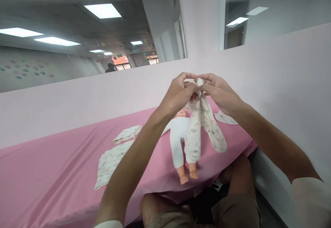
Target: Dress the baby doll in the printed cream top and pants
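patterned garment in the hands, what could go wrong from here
The left hand and right hand pinch the patterned garment near its top, so it might slip. Its dangling legs could brush the doll behind. The doll lies near the front edge of the pink sheet, so a bump might shift it off.

A small cream, green-printed soft cloth garment [198, 117] hangs bunched between the hands [184, 90] [218, 91], its two tubular legs spreading below them.
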`<state>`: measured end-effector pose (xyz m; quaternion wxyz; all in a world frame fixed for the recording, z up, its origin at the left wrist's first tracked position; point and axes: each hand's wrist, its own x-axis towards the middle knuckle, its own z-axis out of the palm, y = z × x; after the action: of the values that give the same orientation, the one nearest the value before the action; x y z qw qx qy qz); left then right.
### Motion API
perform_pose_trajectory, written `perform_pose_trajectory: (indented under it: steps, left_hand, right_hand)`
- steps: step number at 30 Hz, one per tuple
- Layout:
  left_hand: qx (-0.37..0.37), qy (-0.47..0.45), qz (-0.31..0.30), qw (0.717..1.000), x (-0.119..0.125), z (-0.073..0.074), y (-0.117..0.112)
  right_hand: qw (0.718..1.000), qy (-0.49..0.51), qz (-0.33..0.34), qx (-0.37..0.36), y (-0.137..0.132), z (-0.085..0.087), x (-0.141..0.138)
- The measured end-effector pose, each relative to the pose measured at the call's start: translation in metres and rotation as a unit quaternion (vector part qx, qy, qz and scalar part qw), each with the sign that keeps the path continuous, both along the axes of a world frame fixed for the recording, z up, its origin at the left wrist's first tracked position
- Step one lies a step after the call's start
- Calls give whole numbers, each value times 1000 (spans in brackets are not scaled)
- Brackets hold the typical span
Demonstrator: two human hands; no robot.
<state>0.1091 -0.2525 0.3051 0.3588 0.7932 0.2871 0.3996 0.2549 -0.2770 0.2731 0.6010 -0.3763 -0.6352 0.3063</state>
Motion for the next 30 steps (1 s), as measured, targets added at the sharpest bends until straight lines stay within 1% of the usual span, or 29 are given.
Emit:
perform_pose_trajectory:
  steps: [2, 5, 7, 8, 9, 10, 11, 12, 13, 14, 15, 16, 17, 18, 19, 20, 21, 23, 24, 26, 27, 28, 29, 30]
  left_hand:
    - [24, 19, -1, 1000, 1, -4, 1]
    - [61, 64, 3, 996, -1, -8, 6]
    - [104, 54, 50, 992, -6, -14, 9]
    - [123, 33, 83, 988, -10, -22, 11]
    - [132, 3, 113, 985, -14, -33, 13]
    - [126, -25, 130, 983, -19, -48, 15]
    - [99, -48, 122, 987, -22, -68, 15]
    - [46, -63, 88, 993, -24, -91, 15]
    - [-28, -69, 32, 997, -25, -115, 13]
    - [-104, -75, -26, 991, -24, -139, 10]
    - [-183, -72, -85, 977, -22, -162, 5]
    - [-246, -77, -113, 960, -18, -181, -1]
    - [-282, -86, -112, 949, -14, -195, -7]
    - [-304, -96, -105, 942, -11, -203, -14]
    - [-319, -108, -91, 937, -8, -206, -20]
    - [-327, -120, -74, 934, -6, -204, -24]
    - [-333, -131, -58, 932, -7, -199, -27]
    - [-335, -148, -21, 930, -13, -183, -28]
    - [-329, -145, 0, 933, -19, -173, -27]
    - [-295, -94, 41, 950, -32, -154, -25]
    - [-267, -45, 54, 961, -38, -144, -24]
    - [-235, 11, 61, 970, -43, -136, -25]
    - [-202, 59, 62, 976, -47, -127, -28]
    - [-171, 89, 66, 979, -50, -121, -31]
  right_hand:
    - [1000, -29, 1, 2, -4, -6, 4]
    - [998, -60, -31, 7, -2, -18, 9]
    - [997, -63, -39, -1, 1, -24, 12]
    - [998, -57, -40, -8, 1, -25, 13]
    - [998, -47, -40, -15, 2, -26, 13]
    - [999, -32, -38, -19, 1, -26, 14]
    - [999, -13, -38, -19, 1, -26, 15]
    - [999, 5, -37, -16, 2, -25, 16]
    - [999, 22, -39, -13, 3, -24, 17]
    - [998, 36, -47, -13, 5, -24, 19]
    - [997, 47, -62, -17, 9, -25, 21]
    - [994, 56, -85, -26, 14, -27, 24]
    - [991, 61, -113, -36, 20, -31, 28]
    - [987, 62, -140, -48, 26, -37, 34]
    - [983, 56, -164, -63, 31, -45, 40]
    - [979, 41, -181, -82, 36, -54, 47]
    - [976, 17, -189, -105, 39, -65, 55]
    - [968, -44, -191, -158, 38, -91, 68]
    - [965, -71, -188, -171, 34, -105, 72]
    - [968, -99, -169, -158, 20, -132, 74]
    - [976, -97, -125, -149, 10, -144, 70]
    - [985, -85, -49, -141, -1, -155, 64]
    - [989, -63, 42, -126, -13, -163, 54]
    - [986, -35, 120, -106, -25, -169, 42]
